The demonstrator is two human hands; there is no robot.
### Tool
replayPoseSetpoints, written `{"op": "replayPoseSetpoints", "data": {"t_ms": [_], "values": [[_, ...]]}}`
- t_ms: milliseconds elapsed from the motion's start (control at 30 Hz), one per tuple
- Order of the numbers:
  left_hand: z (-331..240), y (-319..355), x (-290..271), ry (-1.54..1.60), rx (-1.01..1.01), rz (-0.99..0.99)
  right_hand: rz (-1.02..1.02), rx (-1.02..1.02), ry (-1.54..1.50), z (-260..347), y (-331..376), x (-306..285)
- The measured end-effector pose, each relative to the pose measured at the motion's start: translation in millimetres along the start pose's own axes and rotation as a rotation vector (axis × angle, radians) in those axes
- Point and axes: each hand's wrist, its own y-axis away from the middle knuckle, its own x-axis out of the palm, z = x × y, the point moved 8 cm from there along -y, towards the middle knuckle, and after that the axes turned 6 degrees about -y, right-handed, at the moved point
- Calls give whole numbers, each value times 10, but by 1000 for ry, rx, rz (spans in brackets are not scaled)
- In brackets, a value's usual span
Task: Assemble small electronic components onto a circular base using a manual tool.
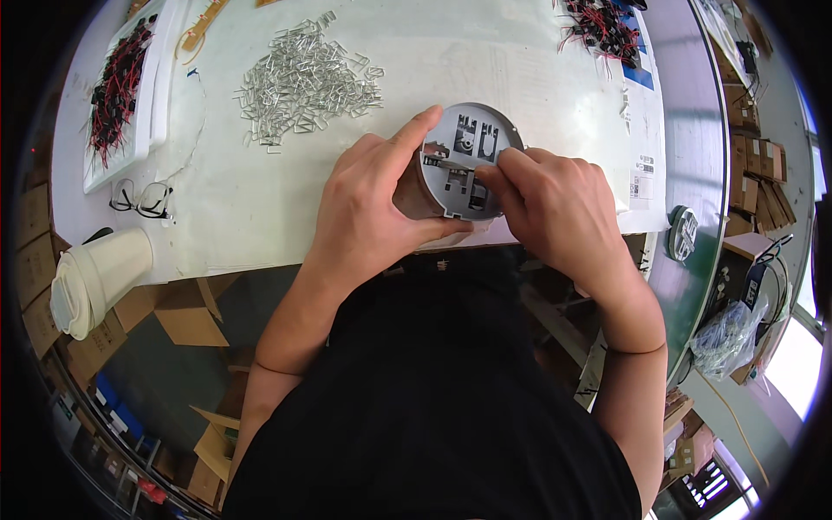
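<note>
A round grey plastic housing (450,180) with slots and dark recesses in its face is tilted up toward me at the table's near edge. Wrapped around its left side is my left hand (364,195), thumb along the underside and fingers at the upper rim. My right hand (550,195) is closed in a pinch over the right part of the face, its fingertips touching it. Whatever those fingertips hold, if anything, is hidden. Beyond my left hand lies a loose pile of small U-shaped metal pins (308,82).
Red and black wired parts fill a white tray (130,95) at far left; more wired parts (602,30) lie at far right. Eyeglasses (141,199) and a cream lidded cup (100,282) are at left. A grey-green disc (683,234) lies right. Cardboard boxes (186,316) stand below.
</note>
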Motion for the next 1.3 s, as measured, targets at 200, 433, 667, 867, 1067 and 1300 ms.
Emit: {"op": "replayPoseSetpoints", "data": {"t_ms": [200, 433, 667, 867, 1067, 1300], "values": [[-9, 6, -11, -22, 11, 4, 6, -4, -29, -9, 0, 24], [-26, 20, -6, -46, 36, -14, 60, 15, -67, 28, -31, 65], [-7, 32, -5, -66, 35, -33, 129, 12, 72, 159, -136, -84], [-4, 45, 12, -41, -10, 0, 103, -44, 53, 202, -112, -90], [8, 57, 18, -47, 2, -11, 102, -44, 128, 234, -111, -58], [3, 48, 12, -41, 1, -14, 95, -47, 96, 230, -103, -70]]}}
